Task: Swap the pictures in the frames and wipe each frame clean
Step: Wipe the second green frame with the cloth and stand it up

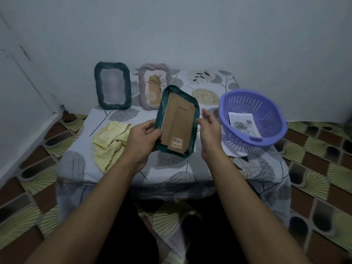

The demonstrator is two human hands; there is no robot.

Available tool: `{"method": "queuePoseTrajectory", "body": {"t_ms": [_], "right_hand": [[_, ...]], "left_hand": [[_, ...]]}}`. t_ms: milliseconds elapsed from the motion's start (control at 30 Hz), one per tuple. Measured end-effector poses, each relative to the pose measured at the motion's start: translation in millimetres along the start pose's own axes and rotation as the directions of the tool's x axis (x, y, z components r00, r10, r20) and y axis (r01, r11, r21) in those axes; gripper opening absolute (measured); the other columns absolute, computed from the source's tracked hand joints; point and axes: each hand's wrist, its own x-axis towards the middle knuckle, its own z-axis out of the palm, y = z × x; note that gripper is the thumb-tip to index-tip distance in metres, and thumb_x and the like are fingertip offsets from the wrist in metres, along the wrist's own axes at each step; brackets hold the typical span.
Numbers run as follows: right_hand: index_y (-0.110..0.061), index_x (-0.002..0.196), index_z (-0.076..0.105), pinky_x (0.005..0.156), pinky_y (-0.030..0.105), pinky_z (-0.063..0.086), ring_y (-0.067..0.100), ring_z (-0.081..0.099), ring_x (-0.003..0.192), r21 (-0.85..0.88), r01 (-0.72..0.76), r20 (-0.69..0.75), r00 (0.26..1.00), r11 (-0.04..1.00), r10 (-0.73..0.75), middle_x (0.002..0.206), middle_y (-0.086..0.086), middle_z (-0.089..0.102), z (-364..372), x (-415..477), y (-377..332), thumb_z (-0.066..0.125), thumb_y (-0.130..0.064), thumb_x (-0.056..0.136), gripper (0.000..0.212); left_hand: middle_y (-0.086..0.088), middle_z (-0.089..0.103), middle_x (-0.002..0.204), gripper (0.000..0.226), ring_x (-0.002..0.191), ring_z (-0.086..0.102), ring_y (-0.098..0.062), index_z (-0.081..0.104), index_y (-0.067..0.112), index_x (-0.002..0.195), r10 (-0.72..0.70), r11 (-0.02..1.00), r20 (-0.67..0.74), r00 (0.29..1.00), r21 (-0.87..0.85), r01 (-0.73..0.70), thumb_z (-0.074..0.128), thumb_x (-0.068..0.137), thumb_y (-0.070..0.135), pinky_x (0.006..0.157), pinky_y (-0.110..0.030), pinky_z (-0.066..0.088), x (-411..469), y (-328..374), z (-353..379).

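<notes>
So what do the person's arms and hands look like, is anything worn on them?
Both are bare. The left hand and right hand show no gloves, rings or watch. The left forearm and right forearm have no sleeves in view, right down to the bottom edge of the picture. No bands or markings can be seen on them.

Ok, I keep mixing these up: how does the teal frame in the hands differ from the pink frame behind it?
The teal frame is held tilted above the table by the left hand; the pink frame stands on it. The teal frame shows its brown back, the pink frame its front with a leaf picture. Both are rectangular with ribbed, rounded rims.
</notes>
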Motion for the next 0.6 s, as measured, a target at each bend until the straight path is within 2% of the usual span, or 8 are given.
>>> {"method": "queuePoseTrajectory", "body": {"t_ms": [67,100,167,233,367,433,500,600], "right_hand": [[-0.013,0.145,0.046,0.097,0.022,0.044,0.010,0.048,0.128,0.048,-0.024,-0.042,0.999,0.999,0.026,0.148,0.000,0.048,-3.8,2.4,3.7,0.054,-0.007,0.096,0.050],[-0.013,0.139,0.053,0.099,0.030,0.047,0.015,0.053,0.125,0.086,-0.062,-0.031,0.997,0.994,0.065,0.141,0.002,0.055,-5.4,2.9,4.3,0.056,-0.011,0.097,0.042],[-0.016,0.103,0.066,0.075,0.031,0.051,0.015,0.064,0.090,0.117,-0.140,0.039,0.990,0.983,0.137,0.097,-0.001,0.070,-8.0,2.5,2.1,0.058,-0.017,0.097,0.011],[-0.018,0.082,0.064,0.060,0.024,0.046,0.011,0.060,0.068,0.090,-0.158,0.119,0.982,0.983,0.147,0.072,-0.006,0.067,-10.3,1.0,1.4,0.057,-0.016,0.096,0.016],[-0.012,0.097,0.069,0.060,0.026,0.051,0.013,0.066,0.070,0.116,-0.142,0.199,0.973,0.983,0.117,0.077,-0.003,0.073,-10.2,1.8,5.6,0.059,-0.007,0.096,0.012],[-0.007,0.109,0.066,0.057,0.025,0.054,0.012,0.068,0.069,0.139,-0.154,0.192,0.973,0.978,0.126,0.081,-0.001,0.074,-8.4,1.1,4.8,0.059,-0.005,0.096,0.015],[-0.005,0.113,0.063,0.058,0.026,0.056,0.013,0.069,0.068,0.146,-0.148,0.178,0.977,0.978,0.121,0.083,0.002,0.073,-6.8,1.9,6.8,0.060,-0.005,0.096,0.017],[-0.009,0.106,0.064,0.059,0.028,0.058,0.013,0.069,0.067,0.154,-0.132,0.167,0.980,0.979,0.106,0.082,0.003,0.073,-3.9,1.9,11.7,0.059,-0.003,0.097,0.013]], "left_hand": [[-0.001,0.070,0.070,0.037,0.051,0.059,-0.011,0.062,0.004,0.109,-0.054,0.990,0.000,0.999,-0.133,0.053,0.040,0.088,-0.016,0.047,-0.024,0.051,1.1,-0.5,-1.2],[-0.005,0.069,0.074,0.039,0.053,0.058,-0.013,0.062,0.007,0.109,-0.073,0.978,0.013,0.997,-0.193,0.074,0.038,0.088,-0.016,0.048,-0.025,0.051,1.1,-0.7,-2.6],[-0.011,0.069,0.083,0.042,0.061,0.061,-0.019,0.061,0.010,0.111,-0.116,0.957,0.040,0.992,-0.264,0.122,0.037,0.089,-0.016,0.053,-0.030,0.055,3.4,-3.7,-7.0],[-0.012,0.070,0.087,0.042,0.070,0.062,-0.023,0.060,0.011,0.114,-0.151,0.954,0.047,0.987,-0.255,0.158,0.037,0.090,-0.015,0.062,-0.037,0.056,5.8,-9.1,-10.4],[-0.008,0.072,0.086,0.039,0.072,0.063,-0.023,0.060,0.011,0.116,-0.174,0.970,-0.013,0.985,-0.176,0.170,0.040,0.091,-0.011,0.064,-0.040,0.056,8.3,-16.0,-9.6],[-0.006,0.071,0.098,0.041,0.076,0.066,-0.020,0.059,0.014,0.124,-0.136,0.990,-0.096,0.986,-0.039,0.133,0.046,0.091,-0.006,0.065,-0.040,0.058,11.8,-20.9,-9.7],[-0.003,0.063,0.116,0.047,0.093,0.064,-0.017,0.052,0.023,0.134,0.006,0.970,-0.226,0.974,0.237,0.049,0.057,0.090,0.006,0.076,-0.040,0.057,18.0,-25.8,-12.4],[0.000,0.055,0.116,0.051,0.107,0.052,-0.016,0.054,0.027,0.131,0.297,0.765,-0.142,0.944,0.627,-0.146,0.064,0.081,0.029,0.092,-0.037,0.047,20.3,-22.6,-11.9]]}}
